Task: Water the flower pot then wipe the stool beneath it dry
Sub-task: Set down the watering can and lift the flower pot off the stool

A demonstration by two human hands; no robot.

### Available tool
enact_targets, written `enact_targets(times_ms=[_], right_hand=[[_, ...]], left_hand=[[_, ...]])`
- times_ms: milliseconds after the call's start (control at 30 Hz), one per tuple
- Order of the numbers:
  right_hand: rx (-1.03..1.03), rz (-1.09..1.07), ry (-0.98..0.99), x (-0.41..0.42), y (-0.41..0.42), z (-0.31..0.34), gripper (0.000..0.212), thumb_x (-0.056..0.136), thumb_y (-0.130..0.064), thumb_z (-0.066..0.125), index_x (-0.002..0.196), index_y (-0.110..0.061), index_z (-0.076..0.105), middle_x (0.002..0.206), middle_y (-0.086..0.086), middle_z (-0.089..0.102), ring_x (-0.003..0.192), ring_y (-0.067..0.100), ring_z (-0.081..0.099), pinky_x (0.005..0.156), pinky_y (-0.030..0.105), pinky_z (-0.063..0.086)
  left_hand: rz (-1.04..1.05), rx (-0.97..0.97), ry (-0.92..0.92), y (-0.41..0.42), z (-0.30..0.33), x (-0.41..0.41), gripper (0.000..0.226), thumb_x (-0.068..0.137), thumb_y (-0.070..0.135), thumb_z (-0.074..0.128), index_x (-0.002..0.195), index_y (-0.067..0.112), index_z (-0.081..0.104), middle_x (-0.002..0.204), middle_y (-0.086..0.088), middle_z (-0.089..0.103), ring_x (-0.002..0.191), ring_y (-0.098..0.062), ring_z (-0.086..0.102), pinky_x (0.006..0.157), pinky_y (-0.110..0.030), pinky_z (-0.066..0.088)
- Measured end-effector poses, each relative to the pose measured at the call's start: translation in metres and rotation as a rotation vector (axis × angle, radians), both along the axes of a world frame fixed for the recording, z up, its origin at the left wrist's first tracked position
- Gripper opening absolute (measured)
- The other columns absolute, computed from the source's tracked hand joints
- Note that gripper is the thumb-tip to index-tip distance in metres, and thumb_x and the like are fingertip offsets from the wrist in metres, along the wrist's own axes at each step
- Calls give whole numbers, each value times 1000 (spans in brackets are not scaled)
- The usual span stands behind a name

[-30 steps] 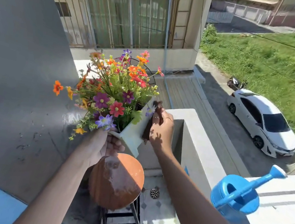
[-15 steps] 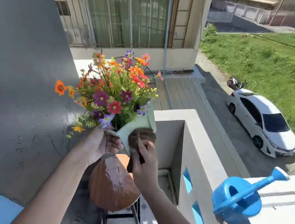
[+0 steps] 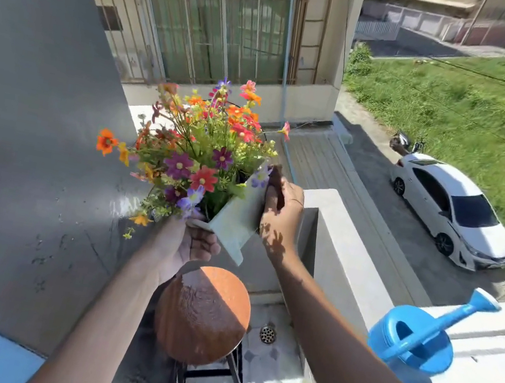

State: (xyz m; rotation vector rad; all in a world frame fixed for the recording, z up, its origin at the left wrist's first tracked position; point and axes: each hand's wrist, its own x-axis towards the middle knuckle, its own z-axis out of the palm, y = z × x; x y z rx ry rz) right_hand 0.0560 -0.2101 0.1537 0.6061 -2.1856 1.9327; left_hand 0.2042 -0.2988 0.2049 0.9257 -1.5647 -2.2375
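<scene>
Above the round wooden stool, the left hand grips the pale flower pot by its lower rim, holding it tilted in the air. The right hand presses a brown cloth flat against the pot's side, fingers closed on it. Well apart, a blue watering can sits on the ledge.

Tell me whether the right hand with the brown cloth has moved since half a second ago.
Yes. The right hand has gone up from the pot's underside to its side near the rim, away from the stool below.
</scene>
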Motion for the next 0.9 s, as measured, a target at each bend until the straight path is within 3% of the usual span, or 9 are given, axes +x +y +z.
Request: enact_targets(times_ms=[67,133,200,333,533,633,700,767,900], right_hand=[[-41,92,95,31,6,2,33,95,-12,51,123,-1,63,108,7,55,97,-4,48,87,6,36],[-14,191,240,58,13,-10,34,95,-5,56,128,-3,62,116,5,58,107,5,51,95,11,37],[69,250,259,70,20,-30,37,94,-3,57,130,-6,62,119,4,61,112,11,53,98,16,39],[99,248,89,80,33,-67,32,94,-2,57,125,-7,66,108,2,63,101,6,55,84,23,43],[-70,184,0,75,21,-21,33,96,-7,57,129,-6,63,121,-3,64,112,-5,57,95,16,44],[-169,108,38,55,17,10,24,96,-4,56,114,-14,69,110,-2,62,106,2,57,95,15,42],[-146,103,-5,35,13,15,26,96,-11,53,115,-23,67,109,-3,60,107,4,56,96,17,42],[-117,66,-95,15,13,19,28,97,-24,52,119,-20,68,108,-4,64,102,16,63,92,32,50],[-66,221,-275,-15,18,18,24,92,-25,59,105,-12,74,96,3,75,85,20,70,78,33,57]], left_hand=[[17,14,10,-3,3,-3,38,99,10,28,72,2,53,45,-10,58,38,-19,60,34,-18,44],[43,34,13,-7,7,-6,41,99,11,28,68,3,54,44,-10,58,36,-19,59,33,-17,44],[60,25,6,-12,7,-7,43,99,12,28,65,5,55,42,-10,57,34,-20,58,33,-18,44],[45,-19,-27,-17,5,-4,32,98,12,30,75,4,51,42,-11,57,34,-21,59,32,-22,46],[4,-88,-75,-12,3,-8,35,99,10,30,71,2,49,41,-11,56,33,-23,57,32,-21,45],[-19,-100,-99,-15,2,-6,36,100,12,28,72,1,48,41,-11,55,31,-23,55,30,-22,43],[-38,-103,-113,-18,2,-4,36,97,8,28,71,-1,50,41,-11,54,30,-22,54,29,-23,42],[-58,-125,-124,-20,2,-2,36,95,6,29,67,-1,51,41,-11,53,30,-22,52,29,-23,41],[-103,-202,-173,-31,2,6,35,94,11,30,63,5,44,40,-9,49,27,-21,46,29,-18,34]])
